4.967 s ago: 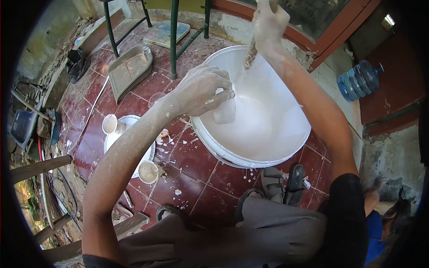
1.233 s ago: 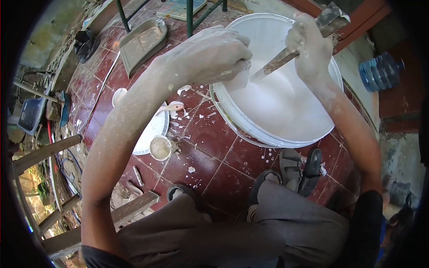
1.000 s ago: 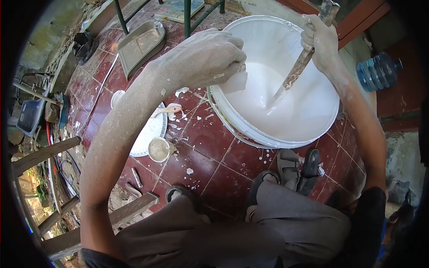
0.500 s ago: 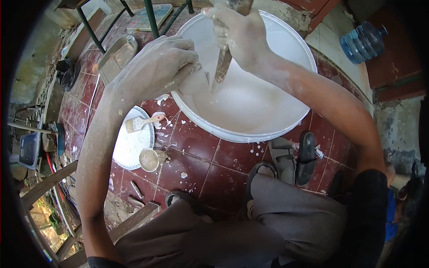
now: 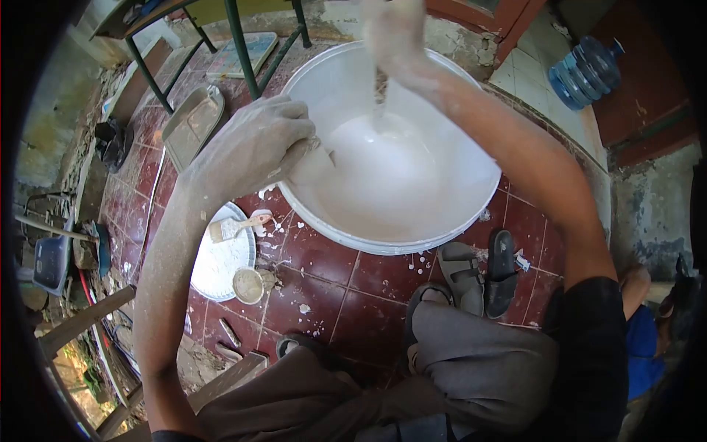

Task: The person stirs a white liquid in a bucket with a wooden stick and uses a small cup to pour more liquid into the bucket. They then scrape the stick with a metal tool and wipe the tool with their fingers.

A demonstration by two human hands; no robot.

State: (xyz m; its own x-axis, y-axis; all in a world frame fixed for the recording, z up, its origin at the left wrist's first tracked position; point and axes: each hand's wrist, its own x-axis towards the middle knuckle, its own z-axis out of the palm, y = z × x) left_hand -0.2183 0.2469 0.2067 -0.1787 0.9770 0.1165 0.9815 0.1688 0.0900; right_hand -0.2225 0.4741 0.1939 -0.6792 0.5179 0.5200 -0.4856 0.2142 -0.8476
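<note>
My right hand (image 5: 394, 40), coated in pale powder and blurred, grips a wooden stick (image 5: 381, 96) upright above the far part of a large white tub (image 5: 331, 237). The stick's lower end reaches into the milky white liquid (image 5: 387, 166). Over the tub's left rim, my left hand (image 5: 269, 136) is closed round a pale, thin-edged piece (image 5: 314, 162), too smeared with white for me to tell its kind. A paintbrush (image 5: 239, 226) lies across a round white lid (image 5: 213, 265) on the floor. Beside the lid stands a small round cup (image 5: 248, 285).
Sandals (image 5: 502, 269) lie near my right foot. White splatters dot the red tiles (image 5: 317, 272). A metal tray (image 5: 193, 125) and a green-legged stand (image 5: 243, 51) are at the upper left. A water bottle (image 5: 585, 72) lies upper right. A person in blue (image 5: 642, 353) is at the right edge.
My right hand has moved up and away with the stick, which now stands more upright. My left hand stays by the rim. The tub sits slightly lower and further left in view.
</note>
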